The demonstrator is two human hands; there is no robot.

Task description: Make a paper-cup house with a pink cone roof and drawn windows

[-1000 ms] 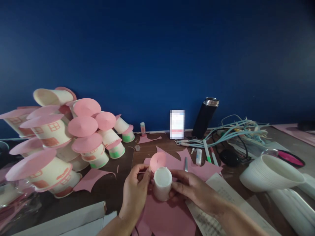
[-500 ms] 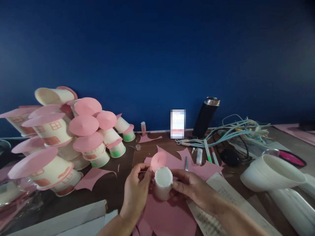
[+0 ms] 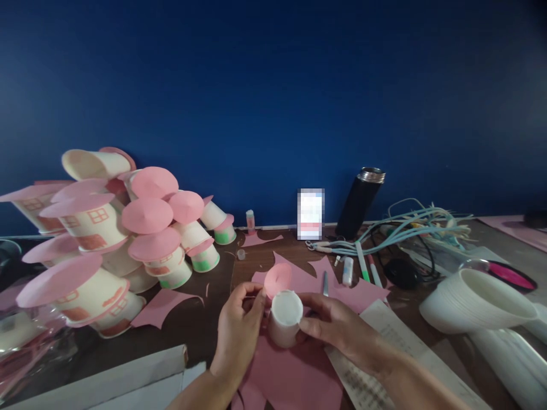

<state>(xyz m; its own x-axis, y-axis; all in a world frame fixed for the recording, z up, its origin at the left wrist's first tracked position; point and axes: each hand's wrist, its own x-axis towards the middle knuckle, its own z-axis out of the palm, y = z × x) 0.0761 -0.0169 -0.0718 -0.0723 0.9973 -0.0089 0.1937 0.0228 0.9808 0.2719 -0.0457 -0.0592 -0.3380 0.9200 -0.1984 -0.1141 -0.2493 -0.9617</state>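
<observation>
My left hand point(image 3: 241, 324) pinches the edge of a small pink paper disc point(image 3: 277, 279) between thumb and fingers. The disc has a shallow cone shape and sits just behind a white paper cup point(image 3: 286, 327). That cup stands with a round, closed-looking white end facing up. Fingers of my right hand point(image 3: 335, 327) are closed on the cup's right side. Under both hands lies a large pink paper sheet point(image 3: 294, 376), with pink offcuts point(image 3: 361, 294) beyond it.
Paper-cup houses with pink roofs point(image 3: 147, 215) are piled at left. A nested cup stack point(image 3: 448, 310) lies at right beside a printed sheet point(image 3: 384, 336). Farther back are a glue bottle point(image 3: 347, 272), markers point(image 3: 362, 262), a lit screen point(image 3: 310, 213), a black flask point(image 3: 361, 202) and cables point(image 3: 410, 228).
The whole view has shifted slightly. Both hands keep their holds on the disc and the cup, with hardly any movement between them.
</observation>
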